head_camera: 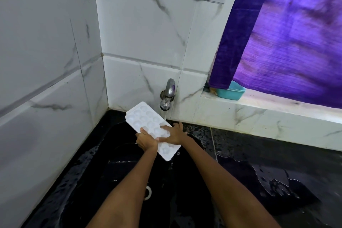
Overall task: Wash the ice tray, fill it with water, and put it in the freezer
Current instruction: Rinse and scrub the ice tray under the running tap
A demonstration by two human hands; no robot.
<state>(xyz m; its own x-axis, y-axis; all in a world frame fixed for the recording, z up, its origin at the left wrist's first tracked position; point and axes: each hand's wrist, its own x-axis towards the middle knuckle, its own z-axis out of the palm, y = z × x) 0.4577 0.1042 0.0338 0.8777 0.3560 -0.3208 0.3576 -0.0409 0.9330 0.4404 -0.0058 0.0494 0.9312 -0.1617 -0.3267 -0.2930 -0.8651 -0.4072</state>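
Ice tray (148,122): white plastic, rectangular, with rounded cavities, held tilted over the black sink (103,163), just beside the tap.
Left hand (146,139): grasps the tray's near-left edge, fingers curled round it.
Right hand (173,134): fingers straight, pressed flat on the cavities.
Tap (167,96): chrome, wall-mounted, running a thin stream.
Walls (138,33): glossy marble-veined tiles.
Counter (277,163): dark, wet.

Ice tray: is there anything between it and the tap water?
Nothing visible. The hands, left and right, hold the ice tray over the sink; the tap trickles beside its far edge.
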